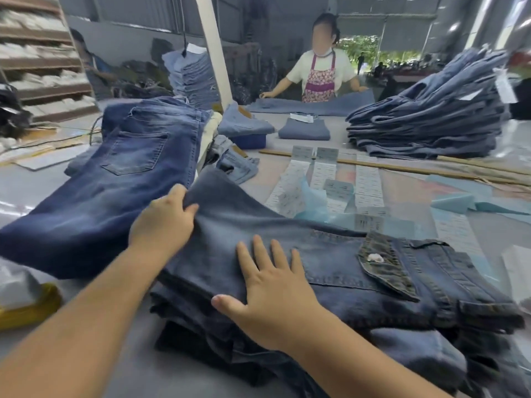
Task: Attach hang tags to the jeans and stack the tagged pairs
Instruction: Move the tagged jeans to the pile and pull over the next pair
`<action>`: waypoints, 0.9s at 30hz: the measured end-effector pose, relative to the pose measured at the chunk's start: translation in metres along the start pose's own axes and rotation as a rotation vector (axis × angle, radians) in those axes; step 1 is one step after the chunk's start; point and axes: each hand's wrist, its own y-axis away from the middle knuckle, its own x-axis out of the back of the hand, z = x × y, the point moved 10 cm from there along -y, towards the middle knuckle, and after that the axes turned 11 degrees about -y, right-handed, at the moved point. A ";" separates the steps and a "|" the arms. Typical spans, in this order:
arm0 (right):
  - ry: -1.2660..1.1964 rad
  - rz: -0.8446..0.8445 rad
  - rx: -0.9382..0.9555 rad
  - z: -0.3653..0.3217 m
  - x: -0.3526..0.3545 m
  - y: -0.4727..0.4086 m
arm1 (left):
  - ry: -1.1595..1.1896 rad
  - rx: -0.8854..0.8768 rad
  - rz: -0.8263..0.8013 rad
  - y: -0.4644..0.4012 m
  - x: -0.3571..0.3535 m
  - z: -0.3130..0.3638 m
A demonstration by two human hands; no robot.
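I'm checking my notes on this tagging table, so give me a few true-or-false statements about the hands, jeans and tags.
1. The right hand lies flat, fingers spread, on the top jeans. True.
2. The left hand holds a hang tag. False: it grips a fold of the top jeans.
3. The tag strips lie on the table beyond the near stack. True.
4. The far stack sits on the left. False: it is at the right.
5. Another person stands across the table. True.
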 end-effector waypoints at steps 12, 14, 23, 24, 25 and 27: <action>-0.018 0.027 -0.157 0.053 0.060 0.047 | -0.117 -0.310 -0.359 0.076 -0.106 0.121; 0.029 0.223 -0.194 0.079 0.100 0.071 | 0.169 -0.324 -0.323 0.075 -0.090 0.148; -0.158 0.202 -0.494 0.169 0.077 0.154 | 0.241 -0.885 -0.364 0.160 -0.065 0.310; -0.233 0.228 -0.466 0.172 0.081 0.159 | 0.200 -0.884 -0.365 0.157 -0.063 0.314; -0.313 0.296 -0.437 0.177 0.091 0.166 | 0.198 -0.872 -0.341 0.151 -0.057 0.318; -0.386 0.460 -0.424 0.189 0.113 0.181 | 0.211 -0.853 -0.261 0.140 -0.043 0.329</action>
